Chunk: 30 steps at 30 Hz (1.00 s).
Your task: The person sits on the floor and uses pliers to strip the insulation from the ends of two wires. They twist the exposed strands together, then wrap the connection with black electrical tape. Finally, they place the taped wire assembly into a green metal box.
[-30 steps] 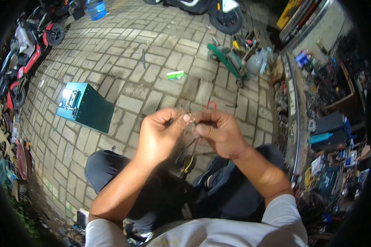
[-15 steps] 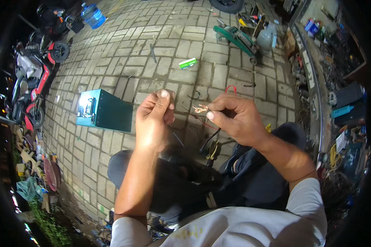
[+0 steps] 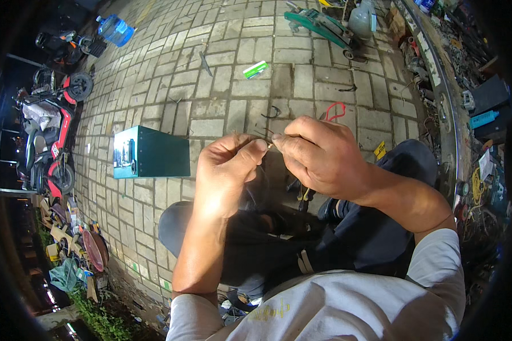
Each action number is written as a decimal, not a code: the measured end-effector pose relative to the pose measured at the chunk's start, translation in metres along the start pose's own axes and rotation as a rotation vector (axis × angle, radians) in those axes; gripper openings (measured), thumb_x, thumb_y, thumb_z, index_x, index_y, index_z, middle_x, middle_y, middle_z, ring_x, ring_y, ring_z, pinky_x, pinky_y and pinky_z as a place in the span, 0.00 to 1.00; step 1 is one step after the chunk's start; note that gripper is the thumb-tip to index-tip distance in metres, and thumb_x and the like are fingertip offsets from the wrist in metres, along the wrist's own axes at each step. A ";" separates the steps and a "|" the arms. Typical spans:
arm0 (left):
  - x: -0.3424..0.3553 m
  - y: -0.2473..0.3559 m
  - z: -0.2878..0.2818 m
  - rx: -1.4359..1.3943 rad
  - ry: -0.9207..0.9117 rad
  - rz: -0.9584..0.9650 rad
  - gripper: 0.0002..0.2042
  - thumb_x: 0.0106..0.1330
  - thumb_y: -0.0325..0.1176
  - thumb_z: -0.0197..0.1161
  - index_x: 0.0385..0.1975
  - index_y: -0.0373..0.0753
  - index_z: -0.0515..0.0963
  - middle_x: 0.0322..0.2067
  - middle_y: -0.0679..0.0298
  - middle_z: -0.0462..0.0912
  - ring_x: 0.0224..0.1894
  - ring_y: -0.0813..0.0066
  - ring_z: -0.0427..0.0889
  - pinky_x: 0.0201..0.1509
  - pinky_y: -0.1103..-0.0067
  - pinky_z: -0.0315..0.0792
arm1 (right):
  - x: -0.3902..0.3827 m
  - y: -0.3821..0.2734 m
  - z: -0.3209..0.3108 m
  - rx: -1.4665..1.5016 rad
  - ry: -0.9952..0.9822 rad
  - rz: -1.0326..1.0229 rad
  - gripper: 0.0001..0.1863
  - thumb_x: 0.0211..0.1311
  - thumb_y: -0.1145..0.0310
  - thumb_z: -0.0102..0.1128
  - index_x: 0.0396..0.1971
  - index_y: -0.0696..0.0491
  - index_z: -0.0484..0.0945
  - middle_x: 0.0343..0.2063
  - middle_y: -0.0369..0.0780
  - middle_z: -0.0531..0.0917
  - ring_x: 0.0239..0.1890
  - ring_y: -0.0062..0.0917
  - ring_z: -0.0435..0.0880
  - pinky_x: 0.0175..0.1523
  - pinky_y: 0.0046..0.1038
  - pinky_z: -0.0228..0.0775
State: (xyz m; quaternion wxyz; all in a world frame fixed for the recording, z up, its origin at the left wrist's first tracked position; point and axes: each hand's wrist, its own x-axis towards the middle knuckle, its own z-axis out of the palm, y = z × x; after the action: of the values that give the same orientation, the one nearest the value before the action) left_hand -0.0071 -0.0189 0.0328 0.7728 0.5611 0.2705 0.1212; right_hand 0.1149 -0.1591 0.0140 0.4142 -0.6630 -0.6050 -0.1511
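My left hand [image 3: 230, 167] and my right hand [image 3: 324, 156] meet in front of me, fingertips nearly touching. Between them shows a small bit of bare copper wire [image 3: 269, 145]; the rest of it is hidden by my fingers. The left thumb and forefinger pinch at one side of the copper, and my right fingers are closed at the other. Below the hands, between my legs, lies a yellow-handled tool [image 3: 305, 196], partly covered. A red loop [image 3: 335, 111] is on the paving just beyond my right hand.
A dark green metal case [image 3: 159, 152] stands at left on the brick paving. Farther off are a green-and-white small box [image 3: 255, 69], a green floor jack [image 3: 318, 27] and a blue water jug [image 3: 115, 30]. A red scooter [image 3: 60, 133] is far left; clutter lines the right.
My hands have come together; the left was apart from the splayed copper strands in my right fingers. The strands are now mostly covered. The view has shifted slightly.
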 end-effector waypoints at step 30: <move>-0.005 0.004 0.010 -0.016 -0.182 -0.060 0.08 0.62 0.29 0.63 0.31 0.30 0.78 0.19 0.68 0.72 0.19 0.85 0.64 0.22 0.87 0.57 | 0.003 0.014 0.002 0.062 0.167 -0.139 0.09 0.41 0.76 0.62 0.23 0.50 0.70 0.22 0.35 0.71 0.18 0.30 0.74 0.22 0.28 0.66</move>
State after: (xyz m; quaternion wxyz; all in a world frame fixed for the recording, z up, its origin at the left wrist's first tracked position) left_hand -0.0050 -0.0277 0.0402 0.8021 0.5551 0.2147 0.0485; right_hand 0.1280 -0.1549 0.0099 0.4719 -0.5915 -0.6172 -0.2155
